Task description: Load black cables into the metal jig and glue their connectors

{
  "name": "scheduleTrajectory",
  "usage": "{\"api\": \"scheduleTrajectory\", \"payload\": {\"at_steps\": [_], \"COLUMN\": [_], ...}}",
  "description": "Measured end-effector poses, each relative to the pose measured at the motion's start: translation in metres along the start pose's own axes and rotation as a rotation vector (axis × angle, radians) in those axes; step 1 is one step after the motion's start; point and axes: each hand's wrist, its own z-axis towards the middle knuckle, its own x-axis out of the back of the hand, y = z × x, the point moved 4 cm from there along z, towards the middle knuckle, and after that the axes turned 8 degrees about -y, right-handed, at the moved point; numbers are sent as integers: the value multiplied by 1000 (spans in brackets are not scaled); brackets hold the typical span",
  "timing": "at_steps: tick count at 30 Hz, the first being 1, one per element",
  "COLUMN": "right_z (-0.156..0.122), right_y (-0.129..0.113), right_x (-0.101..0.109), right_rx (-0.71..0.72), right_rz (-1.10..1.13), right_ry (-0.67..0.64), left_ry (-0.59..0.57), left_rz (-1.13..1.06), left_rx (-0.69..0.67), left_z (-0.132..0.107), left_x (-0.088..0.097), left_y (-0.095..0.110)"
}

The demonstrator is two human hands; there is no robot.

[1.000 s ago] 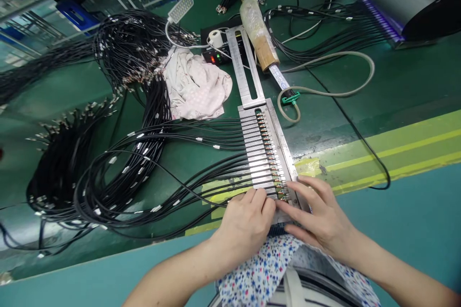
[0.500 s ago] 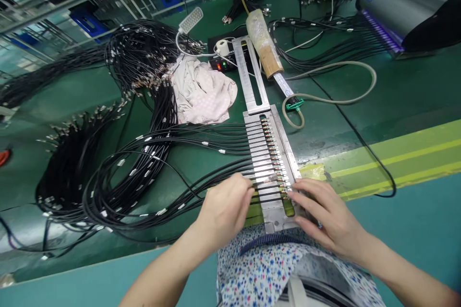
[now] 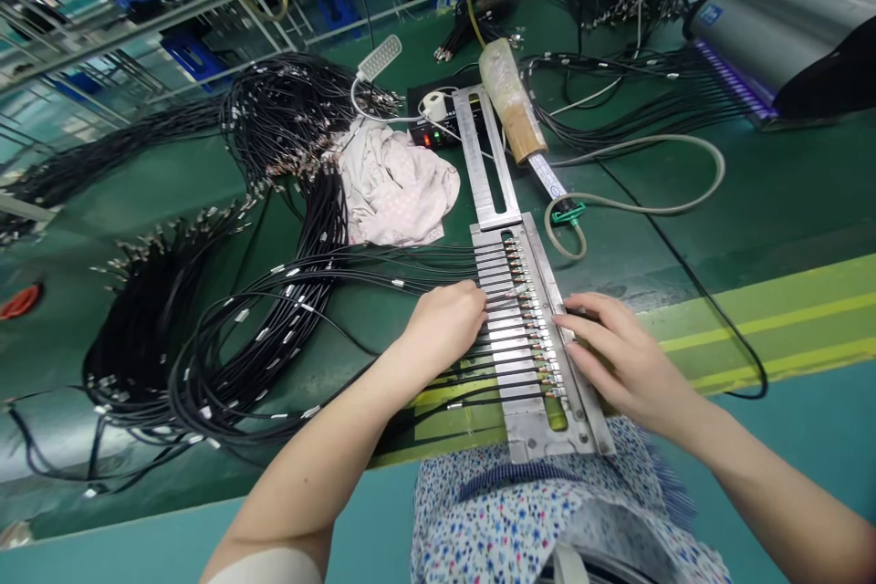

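A long metal fixture (image 3: 510, 415) lies on the bench, with a row of black cables (image 3: 503, 349) across it. Their metal connector ends (image 3: 537, 328) line up along its slot. My left hand (image 3: 448, 319) is closed over the upper middle cables at the fixture's left edge. From its fingers a thin dark piece with a pale tip (image 3: 512, 295) reaches toward the connectors; its kind is unclear. Fingers apart, my right hand (image 3: 616, 356) rests its fingertips on the fixture's right-hand bar (image 3: 544, 283) and holds nothing.
A slotted metal plate (image 3: 472, 146) adjoins the fixture's far end. Beyond lie a pink cloth (image 3: 401, 187), a small lamp (image 3: 380, 59), a black control box (image 3: 444, 132) and a wrapped wooden handle (image 3: 513, 100). Cable bundles (image 3: 157, 310) cover the left; a purple-lit machine (image 3: 780, 27) stands right.
My left hand has moved up along the cable row, the thin piece moving with it. My right fingertips have shifted from the lower connectors onto the bar. The view has tilted slightly.
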Motion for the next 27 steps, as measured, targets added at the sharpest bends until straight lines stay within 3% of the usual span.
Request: {"api": "scheduleTrajectory", "payload": {"at_steps": [7, 12, 17, 21, 23, 27], "right_z": [6, 3, 4, 0, -6, -23], "right_y": [1, 3, 3, 5, 4, -3], "right_x": [-16, -21, -22, -18, -14, -7], "right_rx": [-33, -112, -136, -141, -124, -72], "right_rz": [-75, -131, -130, -16, 54, 95], "right_ry": [-5, -1, 19, 41, 75, 70], "left_ry": [-46, -33, -69, -84, -43, 13], "left_rz": [114, -22, -351, -531, -453, -220], "left_rx": [-143, -230, -164, -309, -392, -329], "left_z": [8, 16, -6, -41, -58, -79], "left_x": [2, 6, 22, 15, 1, -33], "left_y": [5, -10, -33, -4, 17, 37]}}
